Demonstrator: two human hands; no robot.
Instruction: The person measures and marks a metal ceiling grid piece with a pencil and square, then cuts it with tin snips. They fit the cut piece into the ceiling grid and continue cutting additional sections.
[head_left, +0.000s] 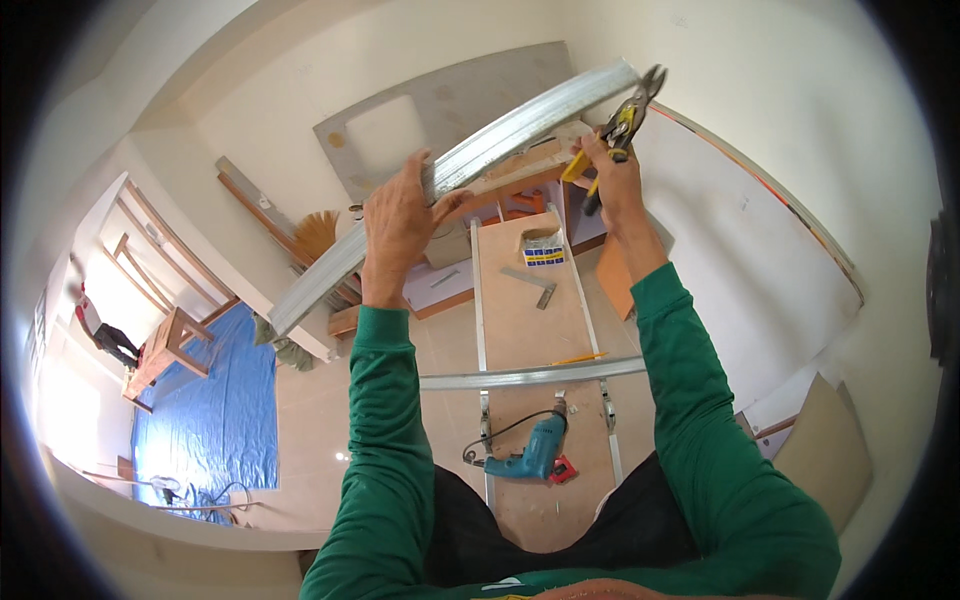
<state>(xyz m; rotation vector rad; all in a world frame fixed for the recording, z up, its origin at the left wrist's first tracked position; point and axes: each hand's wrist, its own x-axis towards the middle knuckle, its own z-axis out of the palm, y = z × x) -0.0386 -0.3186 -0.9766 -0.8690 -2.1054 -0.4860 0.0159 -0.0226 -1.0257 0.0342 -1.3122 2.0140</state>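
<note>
My left hand [396, 218] wraps round a long silvery metal channel [530, 118], held up and slanting from lower left to upper right. Tin snips [628, 122] with yellow and black handles are in my right hand [620, 190]. Their jaws point up beside the channel's far end; whether they touch it I cannot tell. Below, a second metal channel [530, 376] lies across a wooden work platform [510, 335], with a yellow pencil [580, 358] by it. A teal power drill [540, 450] rests nearer me. Farther off are a metal square [535, 284] and a small open box [543, 255].
Grey board [470, 95] leans on the back wall, white board [740, 210] on the right. Beyond the platform stands a shelf unit [435, 285]. At left, a person [100, 325] is near a wooden bench [165, 350] on blue sheeting [230, 400]. A broom [315, 235] stands behind my left arm.
</note>
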